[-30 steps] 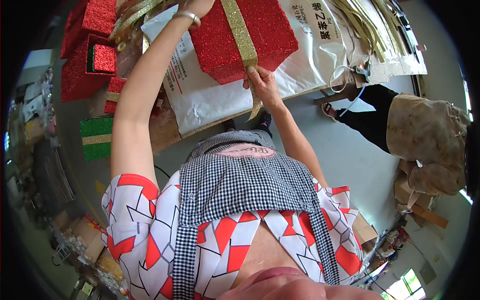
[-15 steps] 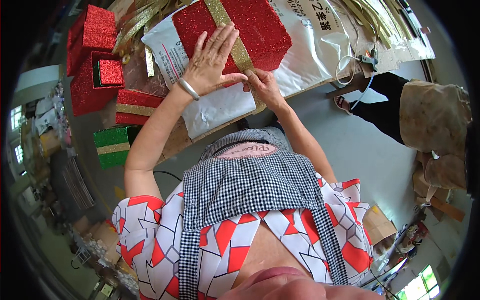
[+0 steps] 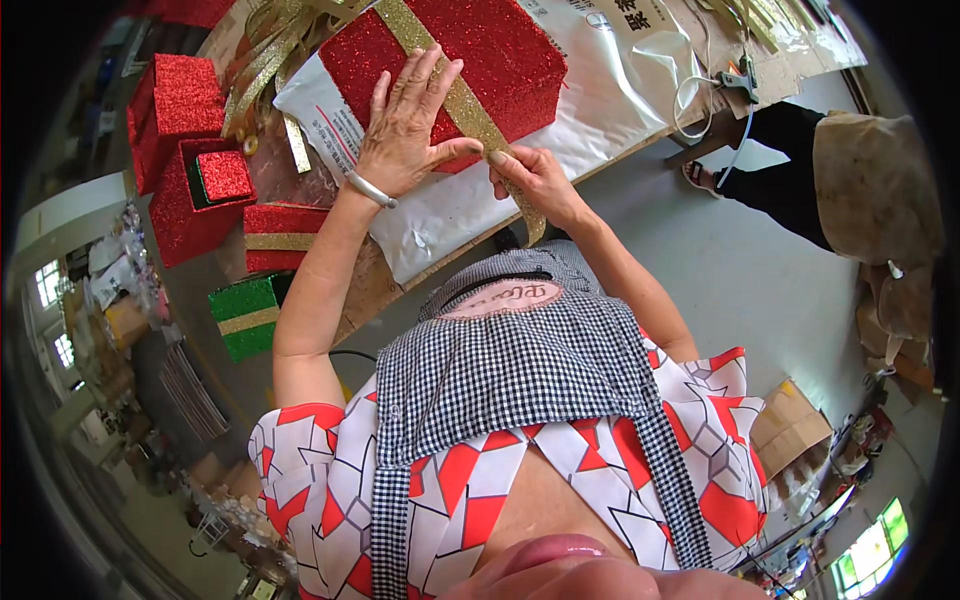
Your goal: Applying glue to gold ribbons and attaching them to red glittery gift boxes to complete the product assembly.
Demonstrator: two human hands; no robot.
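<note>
A glittery red box (image 3: 505, 60) lies on a white plastic sack (image 3: 600, 120) on the worktable. Across the box runs a gold glitter ribbon (image 3: 472, 118), its loose tail hanging past the near edge of the box toward my apron. My left hand (image 3: 408, 130) rests flat on the box top with fingers spread, beside and partly over the ribbon, thumb reaching toward the box's near edge. Just beyond that edge, my right hand (image 3: 540, 185) pinches the ribbon between thumb and fingers. The two thumbs are close together there.
Red glitter boxes (image 3: 178, 95) and a green box with a gold band (image 3: 246, 315) stand at the left. Loose gold strips (image 3: 265, 75) lie behind them. A glue gun (image 3: 740, 80) with a cord sits at the table's right edge, near another person's leg (image 3: 785, 190).
My right hand has drawn the ribbon tail slightly outward, away from the box's near side. My left hand stays on the box top. The whole view has turned a little.
</note>
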